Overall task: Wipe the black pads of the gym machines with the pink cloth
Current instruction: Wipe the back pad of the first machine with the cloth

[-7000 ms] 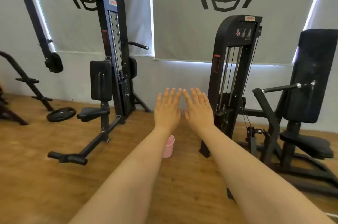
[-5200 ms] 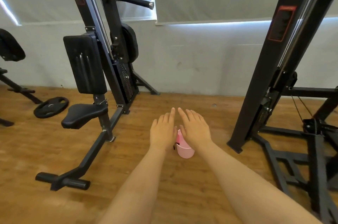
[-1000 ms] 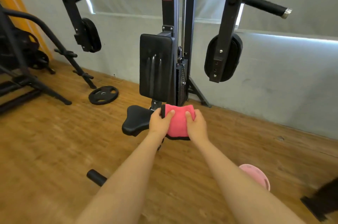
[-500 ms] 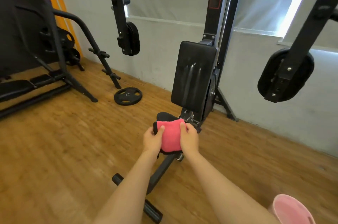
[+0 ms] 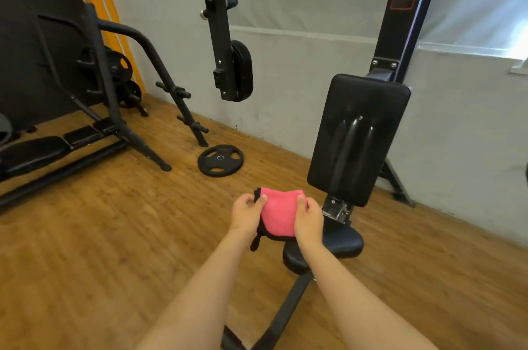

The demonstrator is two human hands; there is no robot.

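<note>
I hold a folded pink cloth (image 5: 278,214) with a black edge in front of me, above the floor. My left hand (image 5: 247,214) grips its left edge and my right hand (image 5: 310,219) grips its right edge. Just right of the cloth stands a gym machine with a tall black back pad (image 5: 357,138) and a small black seat pad (image 5: 337,245), partly hidden by my right hand and forearm. A black arm pad (image 5: 243,71) hangs from an upright bar farther back. The cloth touches none of the pads.
A black weight plate (image 5: 220,160) lies on the wooden floor near the grey wall. A black rack with plates (image 5: 114,69) and a low bench (image 5: 31,153) fill the left side. The machine's base bar (image 5: 285,309) runs toward me between my arms.
The view has swung left and closer to the machine; the back pad and seat now sit to the right of my hands. The pink bucket has left the frame. Both hands still hold the cloth.
</note>
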